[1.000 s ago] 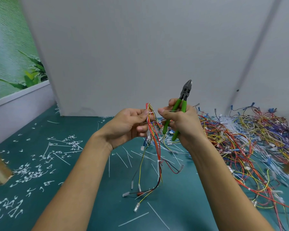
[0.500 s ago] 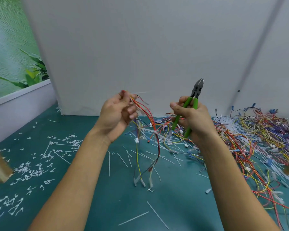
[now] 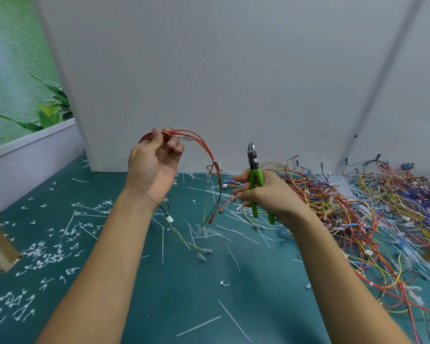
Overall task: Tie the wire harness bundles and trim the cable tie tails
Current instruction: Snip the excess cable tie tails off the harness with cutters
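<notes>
Hands parted, bundle raised.
Left hand grips the wire bundle, lifted above the table since a second ago; right hand clasps the cutters, drawn apart from it. Tie seems fastened; tail trim unconfirmed.

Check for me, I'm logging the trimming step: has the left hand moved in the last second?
Yes. The left hand rose and shifted left, now higher against the white wall.

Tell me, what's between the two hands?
Head view: the wire harness, gripped by the left hand, arches over and dangles there; the right hand holds the cutters.
</notes>
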